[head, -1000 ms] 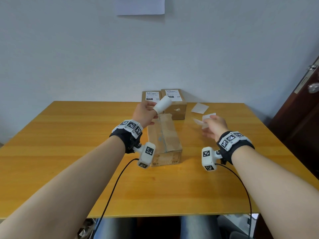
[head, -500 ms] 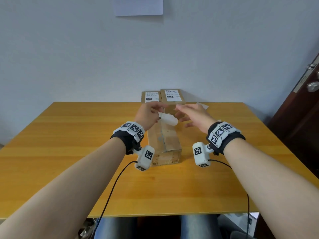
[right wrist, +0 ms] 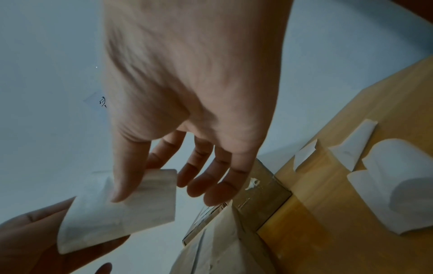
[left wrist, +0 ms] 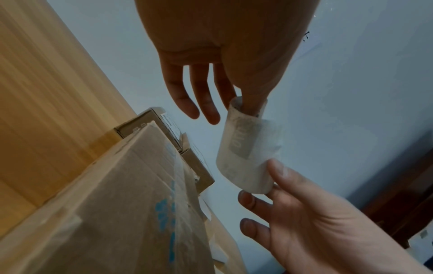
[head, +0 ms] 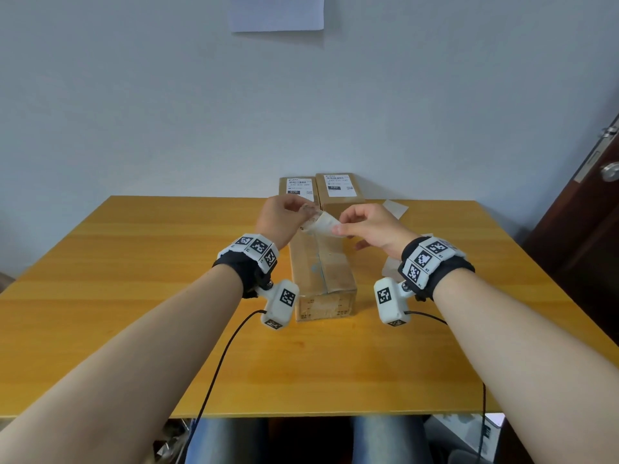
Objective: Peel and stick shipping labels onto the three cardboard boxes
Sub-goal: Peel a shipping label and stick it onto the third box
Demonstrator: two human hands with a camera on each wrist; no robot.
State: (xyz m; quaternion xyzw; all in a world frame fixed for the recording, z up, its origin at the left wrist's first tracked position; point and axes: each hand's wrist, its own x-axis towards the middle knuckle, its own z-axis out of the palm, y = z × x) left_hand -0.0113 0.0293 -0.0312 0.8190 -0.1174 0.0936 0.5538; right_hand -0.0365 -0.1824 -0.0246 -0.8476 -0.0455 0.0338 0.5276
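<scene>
On the yellow wooden table [head: 134, 296], both far brown cardboard boxes [head: 338, 192] wear labels; beneath the curled white label [head: 320, 224] pinched between left hand [head: 281, 217] and right hand [head: 371, 229], the long taped box [head: 321, 272] remains bare.

head view looks down; both wrist views share the curled label [left wrist: 248, 155].

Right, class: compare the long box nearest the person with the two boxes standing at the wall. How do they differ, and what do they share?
1. The near box has no label on its top; the two far boxes each carry a white printed label.
2. The near box lies lengthwise toward the person and looks longer; the far boxes stand side by side at the wall.

Shared: all are brown cardboard on the wooden table.
</scene>
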